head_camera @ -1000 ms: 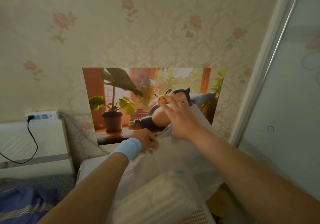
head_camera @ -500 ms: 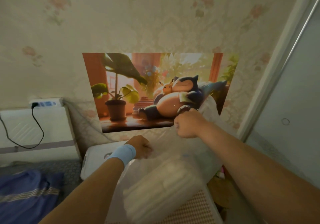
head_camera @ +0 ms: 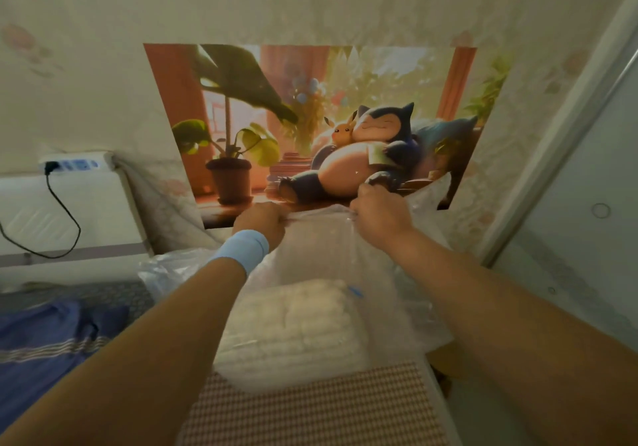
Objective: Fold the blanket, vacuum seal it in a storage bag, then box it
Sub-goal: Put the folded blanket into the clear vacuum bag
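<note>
A folded white blanket [head_camera: 290, 328] lies inside a clear plastic storage bag [head_camera: 321, 248] on a chequered surface [head_camera: 321, 411] in front of me. My left hand [head_camera: 260, 219], with a light blue wristband, grips the bag's top edge at the left. My right hand [head_camera: 376, 212] grips the same edge a little to the right. The bag's mouth is stretched between the two hands, just below a poster. A small blue mark [head_camera: 354, 290] shows on the bag near the blanket.
A cartoon poster [head_camera: 310, 124] hangs on the floral wallpaper ahead. A white appliance [head_camera: 65, 210] with a black cable stands at the left. Blue striped fabric [head_camera: 45, 342] lies at the lower left. A pale door or cabinet panel [head_camera: 587, 204] runs along the right.
My right hand came down from in front of the poster to the bag's top edge. My left hand rose to the same edge, and both hands now hold it close together.
</note>
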